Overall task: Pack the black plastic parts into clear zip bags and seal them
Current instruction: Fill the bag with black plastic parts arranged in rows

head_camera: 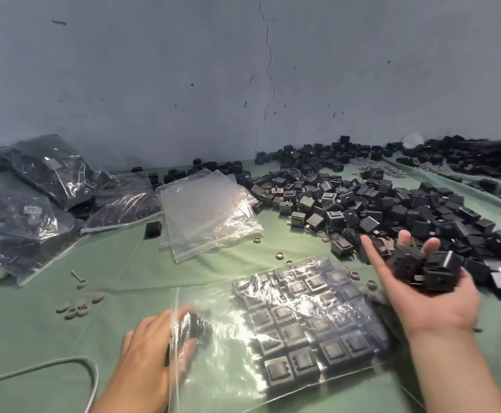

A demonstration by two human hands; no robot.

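Observation:
A clear zip bag (222, 374) lies flat on the green cloth in front of me, with rows of black plastic parts (296, 323) packed inside. My left hand (148, 350) reaches into the bag's open mouth on the left. Its fingers are blurred and seem to pinch a black part (192, 324) inside. My right hand (431, 305) hovers palm up over the bag's right side. It holds several black parts (428, 268) with its index finger stretched out.
A big heap of loose black parts (392, 204) covers the right and back of the table. A stack of empty clear bags (210, 210) lies in the middle, filled bags (19, 216) at the left. Small grey rings (76, 305) and a grey cable (92, 371) lie near left.

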